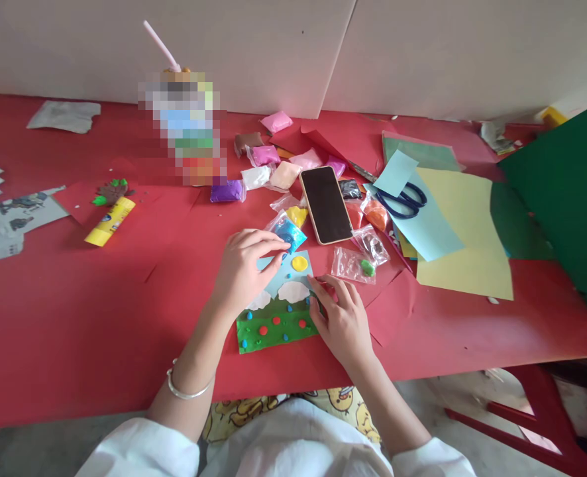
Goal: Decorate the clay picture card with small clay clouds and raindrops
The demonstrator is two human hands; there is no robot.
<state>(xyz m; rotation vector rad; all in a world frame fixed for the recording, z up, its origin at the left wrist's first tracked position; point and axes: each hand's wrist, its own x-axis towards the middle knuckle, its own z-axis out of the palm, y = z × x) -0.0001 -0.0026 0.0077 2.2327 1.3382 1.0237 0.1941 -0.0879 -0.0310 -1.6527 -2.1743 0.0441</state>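
Observation:
A small clay picture lies on the red table in front of me, with green ground, white clouds, a yellow sun, red dots and blue drops on light blue. My left hand is over its upper left part, thumb and forefinger pinched at a tiny bit of blue clay. Just beyond those fingertips sits a bag of blue clay. At the picture's right edge rests my right hand, fingers bent and apart, thumb and fingertips touching the border. The palm side of both hands is hidden.
Several clay bags surround a phone. Scissors lie on coloured paper to the right, near a green board. A glue stick lies left. A blurred object with a straw stands behind.

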